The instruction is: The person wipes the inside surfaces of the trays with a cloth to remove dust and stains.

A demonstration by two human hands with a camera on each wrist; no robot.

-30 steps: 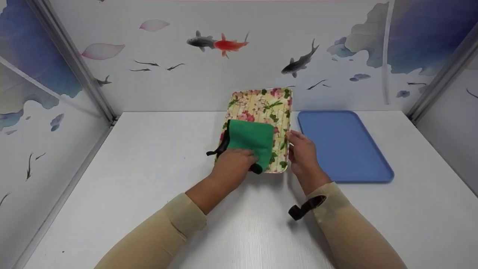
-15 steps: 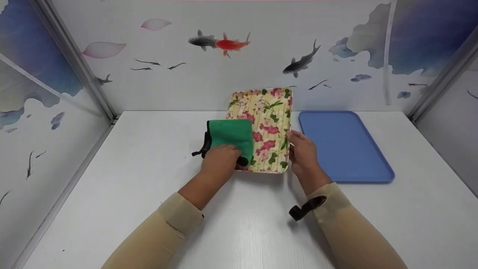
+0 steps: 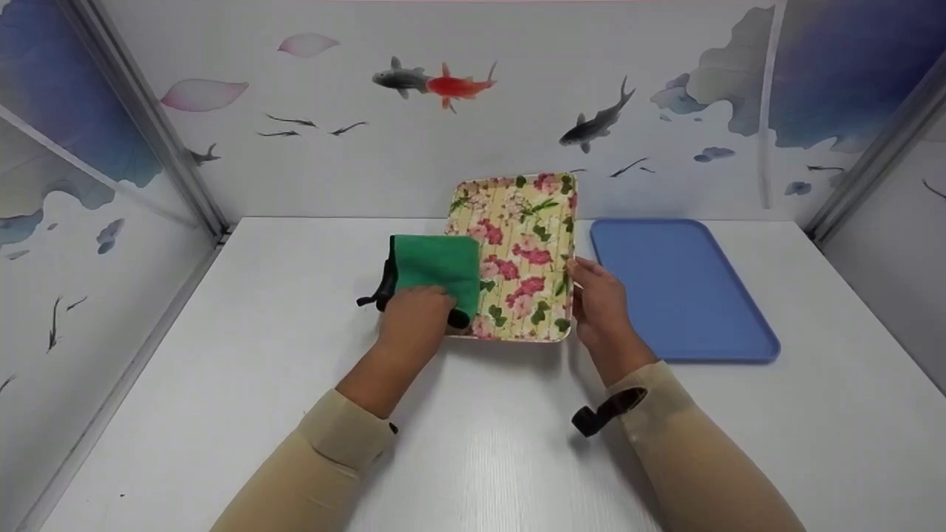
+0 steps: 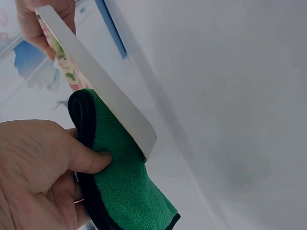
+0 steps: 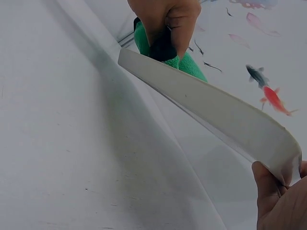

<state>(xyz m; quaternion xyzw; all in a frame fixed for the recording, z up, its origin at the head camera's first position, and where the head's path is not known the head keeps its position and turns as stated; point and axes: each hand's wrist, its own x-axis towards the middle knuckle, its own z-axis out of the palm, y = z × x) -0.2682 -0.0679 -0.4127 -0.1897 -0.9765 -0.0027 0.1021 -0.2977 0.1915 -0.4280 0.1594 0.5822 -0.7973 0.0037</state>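
Green cloth (image 3: 437, 260) over flowered tray (image 3: 528, 251), L edge.
Our L hand (image 3: 414, 318) pinches cloth w/ fingers (image 3: 437, 298); our R hand (image 3: 600, 303) grips tray's R rim, nr blue tray (image 3: 687, 295).

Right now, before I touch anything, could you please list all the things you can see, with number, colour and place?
Flowered tray: one, yellow with pink flowers, raised and tilted near the centre
Cloth: one, green with black edging, at the flowered tray's left side
Blue tray: one, blue, flat on the table at right
Table: one, white, underneath
Walls: three, white with painted fish and blue patches, behind and both sides
Posts: two, grey, at the corners
Strap: one clearly visible, black, at the right cuff
Left hand: one, holding the cloth
Right hand: one, gripping the flowered tray's edge
Sleeves: two, beige, in front
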